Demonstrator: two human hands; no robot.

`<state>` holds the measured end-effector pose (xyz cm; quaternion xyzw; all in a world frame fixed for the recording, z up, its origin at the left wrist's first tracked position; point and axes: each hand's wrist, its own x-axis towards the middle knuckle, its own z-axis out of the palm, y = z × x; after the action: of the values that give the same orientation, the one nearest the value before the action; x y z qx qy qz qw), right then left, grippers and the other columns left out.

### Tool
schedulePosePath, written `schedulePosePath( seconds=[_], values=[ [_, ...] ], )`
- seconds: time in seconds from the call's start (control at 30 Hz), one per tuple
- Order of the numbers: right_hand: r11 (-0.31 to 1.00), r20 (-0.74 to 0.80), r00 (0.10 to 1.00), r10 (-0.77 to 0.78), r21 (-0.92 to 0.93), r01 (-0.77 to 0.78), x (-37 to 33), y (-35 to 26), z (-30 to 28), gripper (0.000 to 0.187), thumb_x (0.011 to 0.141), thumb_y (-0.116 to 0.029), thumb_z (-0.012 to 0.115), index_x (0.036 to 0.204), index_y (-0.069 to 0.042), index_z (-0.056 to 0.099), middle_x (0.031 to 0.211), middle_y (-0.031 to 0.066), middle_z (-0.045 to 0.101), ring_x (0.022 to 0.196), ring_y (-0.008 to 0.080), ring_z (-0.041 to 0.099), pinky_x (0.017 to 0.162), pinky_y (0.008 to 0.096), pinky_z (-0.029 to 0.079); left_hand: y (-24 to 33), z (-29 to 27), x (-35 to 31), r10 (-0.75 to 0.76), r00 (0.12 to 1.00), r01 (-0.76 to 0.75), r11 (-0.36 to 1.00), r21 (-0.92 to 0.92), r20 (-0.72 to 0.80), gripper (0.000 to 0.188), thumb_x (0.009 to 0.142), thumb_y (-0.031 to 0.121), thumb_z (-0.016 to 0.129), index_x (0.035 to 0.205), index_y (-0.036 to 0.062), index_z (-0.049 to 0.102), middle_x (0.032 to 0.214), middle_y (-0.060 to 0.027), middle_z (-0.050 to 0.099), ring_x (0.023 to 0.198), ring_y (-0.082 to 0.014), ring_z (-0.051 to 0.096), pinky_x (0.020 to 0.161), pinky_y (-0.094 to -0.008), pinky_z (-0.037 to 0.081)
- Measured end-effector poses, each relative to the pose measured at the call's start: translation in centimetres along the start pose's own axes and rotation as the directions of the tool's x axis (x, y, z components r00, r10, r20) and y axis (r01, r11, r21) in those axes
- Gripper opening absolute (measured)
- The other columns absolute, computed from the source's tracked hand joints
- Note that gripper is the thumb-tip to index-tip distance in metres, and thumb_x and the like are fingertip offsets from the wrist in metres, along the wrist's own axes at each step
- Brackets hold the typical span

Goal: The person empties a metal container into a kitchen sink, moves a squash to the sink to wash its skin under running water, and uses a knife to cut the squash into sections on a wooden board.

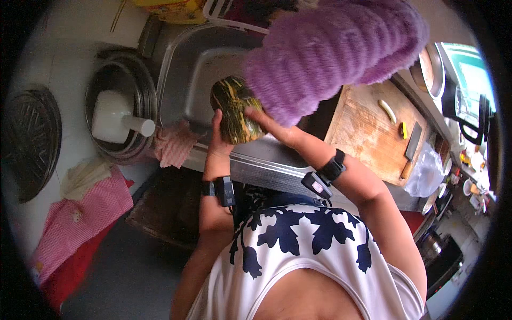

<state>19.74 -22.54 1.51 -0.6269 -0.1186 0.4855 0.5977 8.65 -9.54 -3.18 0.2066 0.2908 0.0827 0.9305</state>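
Observation:
A dark green squash [230, 109] with yellow-orange stripes is held over the near part of the metal sink [166, 88]. My left hand [218, 137] grips it from the near left, fingers partly hidden behind it. From the right, my right hand [266, 122] presses against its side, with the thumb showing across the skin. A bulky purple fluffy cloth [325, 53] hangs just beyond my right hand and hides the sink's right part.
Right of the sink lies a wooden cutting board [358, 125] with a knife [412, 144], a pale curved piece [388, 111] and a yellow piece [404, 129]. A clear plastic bag [426, 173] sits beside it. Stacked metal basins [96, 80] hold a white dipper [114, 117] at left.

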Motion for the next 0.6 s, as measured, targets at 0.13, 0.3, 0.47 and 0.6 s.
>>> schedulePosePath(
  seconds=[0.13, 0.3, 0.47, 0.6],
  values=[
    [0.997, 0.058, 0.996, 0.072, 0.019, -0.073, 0.5, -2.0, 0.3, 0.054, 0.084, -0.031, 0.058, 0.122, 0.004, 0.041, 0.109, 0.0112, 0.052, 0.097, 0.0169, 0.051, 0.082, 0.0282, 0.044, 1.6, 1.9, 0.0, 0.009, 0.997, -0.003, 0.996, 0.088, -0.071, 0.062, 0.084, 0.044, 0.057, 0.129, 0.0059, 0.040, 0.121, -0.0099, 0.052, 0.110, -0.0222, 0.052, 0.092, -0.0373, 0.044],
    [0.989, 0.016, 1.000, 0.016, -0.145, -0.014, 1.1, -1.5, 1.0, 0.054, 0.080, -0.020, 0.061, 0.122, 0.005, 0.038, 0.109, 0.0120, 0.051, 0.098, 0.0173, 0.052, 0.084, 0.0285, 0.044, 1.7, 0.7, 0.9, 0.113, 0.984, -0.086, 0.978, 0.187, -0.138, 0.065, 0.081, 0.039, 0.063, 0.130, 0.0057, 0.037, 0.122, -0.0111, 0.051, 0.110, -0.0227, 0.052, 0.090, -0.0372, 0.046],
    [0.982, 0.077, 0.995, -0.056, -0.174, 0.069, -0.2, -3.2, 1.7, 0.064, 0.076, -0.011, 0.061, 0.130, 0.005, 0.030, 0.118, 0.0120, 0.047, 0.111, 0.0171, 0.044, 0.097, 0.0280, 0.034, 3.1, 2.0, 1.5, 0.178, 0.977, -0.144, 0.956, 0.254, -0.115, 0.070, 0.078, 0.031, 0.067, 0.134, 0.0087, 0.032, 0.124, -0.0098, 0.047, 0.110, -0.0205, 0.051, 0.085, -0.0331, 0.049],
    [0.970, 0.067, 0.989, -0.132, -0.195, 0.143, 0.4, -1.7, 1.1, 0.068, 0.075, -0.008, 0.061, 0.133, 0.004, 0.027, 0.122, 0.0118, 0.045, 0.114, 0.0166, 0.043, 0.098, 0.0278, 0.034, 3.3, 2.7, 1.3, 0.201, 0.964, -0.139, 0.938, 0.316, -0.172, 0.072, 0.078, 0.031, 0.067, 0.135, 0.0098, 0.029, 0.124, -0.0104, 0.046, 0.109, -0.0208, 0.051, 0.085, -0.0334, 0.049]
  ],
)
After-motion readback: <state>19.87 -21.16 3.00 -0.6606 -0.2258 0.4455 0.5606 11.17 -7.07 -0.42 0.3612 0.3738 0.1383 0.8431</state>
